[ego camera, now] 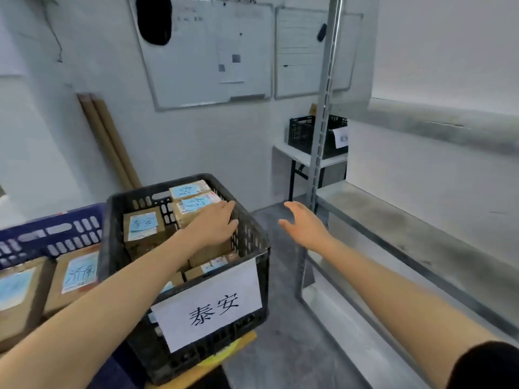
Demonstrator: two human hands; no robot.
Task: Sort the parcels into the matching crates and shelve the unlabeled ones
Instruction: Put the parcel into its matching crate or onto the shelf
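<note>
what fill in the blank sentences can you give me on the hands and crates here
The left hand curls its fingers over a brown cardboard parcel inside the ____ plastic crate bearing a white paper sign.
The right hand, open in the air, holds ____.
The blue plastic crate sits to the ____ of that crate.
The smaller black mesh crate at the back stands on a white ____.
Missing words: black; nothing; left; table.

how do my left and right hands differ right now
The left hand is down inside the black crate, fingers curled over a parcel. The right hand is outside it, in the air above the floor. The left grips; the right is open, holding nothing. Both reach forward.
</note>
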